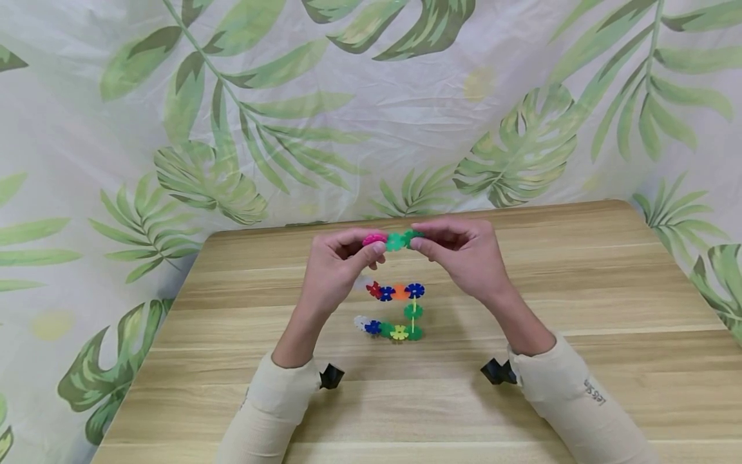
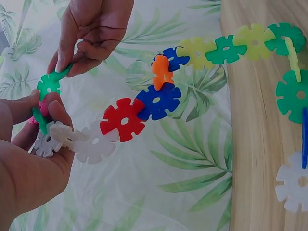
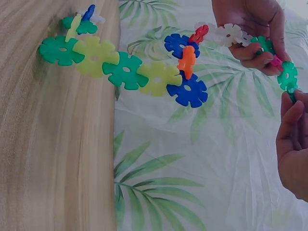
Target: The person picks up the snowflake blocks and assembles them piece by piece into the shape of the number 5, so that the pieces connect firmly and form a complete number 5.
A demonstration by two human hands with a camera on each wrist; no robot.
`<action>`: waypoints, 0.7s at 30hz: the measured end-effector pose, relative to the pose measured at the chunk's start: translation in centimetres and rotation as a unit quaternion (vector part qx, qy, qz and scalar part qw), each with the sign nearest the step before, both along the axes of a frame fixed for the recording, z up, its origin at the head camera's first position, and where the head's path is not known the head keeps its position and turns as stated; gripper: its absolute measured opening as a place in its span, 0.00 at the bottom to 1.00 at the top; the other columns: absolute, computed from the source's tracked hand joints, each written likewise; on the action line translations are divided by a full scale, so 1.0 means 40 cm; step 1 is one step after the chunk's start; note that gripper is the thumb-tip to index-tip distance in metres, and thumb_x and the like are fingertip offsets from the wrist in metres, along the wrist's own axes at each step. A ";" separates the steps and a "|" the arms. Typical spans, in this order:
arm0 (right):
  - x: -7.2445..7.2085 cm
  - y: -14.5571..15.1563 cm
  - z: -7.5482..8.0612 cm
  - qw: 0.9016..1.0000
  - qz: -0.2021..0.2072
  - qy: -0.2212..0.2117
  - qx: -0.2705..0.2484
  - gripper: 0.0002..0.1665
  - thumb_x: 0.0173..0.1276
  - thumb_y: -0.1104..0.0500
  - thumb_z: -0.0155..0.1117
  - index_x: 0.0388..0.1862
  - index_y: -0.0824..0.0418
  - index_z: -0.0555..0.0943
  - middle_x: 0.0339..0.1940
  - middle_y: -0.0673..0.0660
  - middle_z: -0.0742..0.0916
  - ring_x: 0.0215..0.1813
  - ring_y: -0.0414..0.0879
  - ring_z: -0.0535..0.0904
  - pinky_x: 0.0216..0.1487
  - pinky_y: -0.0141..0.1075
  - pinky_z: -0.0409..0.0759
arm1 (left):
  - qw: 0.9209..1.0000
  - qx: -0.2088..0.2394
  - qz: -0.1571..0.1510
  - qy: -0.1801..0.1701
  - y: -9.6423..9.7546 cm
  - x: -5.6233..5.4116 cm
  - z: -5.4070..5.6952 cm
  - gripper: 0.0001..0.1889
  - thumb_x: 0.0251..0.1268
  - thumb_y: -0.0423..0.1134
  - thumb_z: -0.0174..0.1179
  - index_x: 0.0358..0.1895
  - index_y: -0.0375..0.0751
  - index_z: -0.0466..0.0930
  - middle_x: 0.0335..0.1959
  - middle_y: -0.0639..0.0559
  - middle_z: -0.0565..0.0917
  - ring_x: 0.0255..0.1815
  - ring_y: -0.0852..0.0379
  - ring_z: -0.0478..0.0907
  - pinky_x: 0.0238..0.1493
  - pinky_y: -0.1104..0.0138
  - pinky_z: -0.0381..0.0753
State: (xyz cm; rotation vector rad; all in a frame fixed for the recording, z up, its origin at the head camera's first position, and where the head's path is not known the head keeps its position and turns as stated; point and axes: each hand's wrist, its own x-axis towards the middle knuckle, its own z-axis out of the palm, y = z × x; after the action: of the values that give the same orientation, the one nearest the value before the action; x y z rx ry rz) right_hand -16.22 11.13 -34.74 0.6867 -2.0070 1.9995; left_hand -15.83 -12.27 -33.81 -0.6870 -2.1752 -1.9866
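A chain of notched plastic snowflake discs in several colors rises from the table, with a white disc (image 2: pixel 95 143) and a red disc (image 2: pixel 123 120) near its upper end. My left hand (image 1: pixel 332 267) pinches the chain's top end at a pink disc (image 1: pixel 373 238). Beside that sits a light green disc (image 1: pixel 395 242), bridging the space between both hands. Thumb and fingers of my right hand (image 1: pixel 474 259) pinch a darker green disc (image 1: pixel 409 237), which touches the light green one. Lower down are an orange disc (image 3: pixel 186 61) and a blue disc (image 3: pixel 187 90).
The chain's lower row, with a yellow disc (image 1: pixel 399 332), rests on the wooden table (image 1: pixel 580 386). A leaf-patterned cloth (image 1: pixel 406 129) hangs behind the table's back edge. Black wrist mounts (image 1: pixel 332 376) protrude from both sleeves above the tabletop.
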 end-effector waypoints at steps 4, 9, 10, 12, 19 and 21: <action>0.000 -0.003 -0.001 1.000 0.001 0.001 -0.010 0.14 0.67 0.66 0.79 0.49 0.71 0.91 0.35 0.48 0.93 0.29 0.41 0.84 0.31 0.28 0.83 | 1.000 0.003 0.003 -0.008 0.000 0.002 0.000 0.08 0.72 0.26 0.68 0.48 0.25 0.89 0.31 0.57 0.90 0.33 0.55 0.87 0.38 0.68 0.90; 0.002 -0.008 -0.001 1.000 0.000 0.005 -0.017 0.12 0.66 0.71 0.77 0.48 0.74 0.90 0.34 0.43 0.93 0.28 0.38 0.82 0.29 0.27 0.81 | 1.000 0.005 0.001 -0.013 0.000 0.004 0.002 0.08 0.72 0.26 0.68 0.48 0.24 0.89 0.30 0.59 0.90 0.32 0.57 0.87 0.39 0.67 0.91; 0.002 -0.009 -0.002 1.000 -0.001 0.006 -0.017 0.12 0.66 0.72 0.77 0.48 0.74 0.90 0.34 0.42 0.93 0.28 0.38 0.82 0.29 0.27 0.81 | 1.000 0.007 0.000 -0.013 0.000 0.004 0.002 0.08 0.72 0.26 0.68 0.48 0.24 0.89 0.30 0.59 0.89 0.32 0.56 0.87 0.39 0.67 0.91; 0.003 -0.010 -0.002 1.000 -0.003 0.008 -0.017 0.11 0.66 0.72 0.77 0.47 0.75 0.90 0.33 0.41 0.93 0.27 0.37 0.83 0.29 0.27 0.81 | 1.000 0.007 0.000 -0.013 0.000 0.005 0.003 0.08 0.72 0.25 0.68 0.48 0.24 0.89 0.30 0.60 0.90 0.32 0.55 0.87 0.39 0.67 0.91; 0.004 -0.009 -0.007 0.999 -0.001 0.023 -0.023 0.16 0.66 0.62 0.81 0.46 0.75 0.90 0.34 0.48 0.94 0.26 0.38 0.83 0.28 0.28 0.81 | 1.000 0.002 -0.003 -0.022 0.001 0.008 0.009 0.07 0.71 0.25 0.68 0.48 0.24 0.89 0.29 0.59 0.90 0.32 0.59 0.87 0.39 0.67 0.91; 0.004 -0.010 -0.008 0.999 -0.001 0.028 -0.023 0.17 0.66 0.62 0.81 0.46 0.75 0.90 0.34 0.48 0.94 0.26 0.39 0.82 0.28 0.28 0.81 | 1.000 -0.002 -0.002 -0.025 0.000 0.008 0.009 0.07 0.71 0.25 0.68 0.47 0.24 0.90 0.29 0.59 0.89 0.32 0.58 0.87 0.40 0.67 0.91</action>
State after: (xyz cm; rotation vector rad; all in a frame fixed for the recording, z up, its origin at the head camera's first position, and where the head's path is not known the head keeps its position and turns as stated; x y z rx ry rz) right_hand -16.08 10.74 -35.06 0.7225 -1.9239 1.9963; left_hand -15.52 -12.26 -33.43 -0.6499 -2.2070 -2.0233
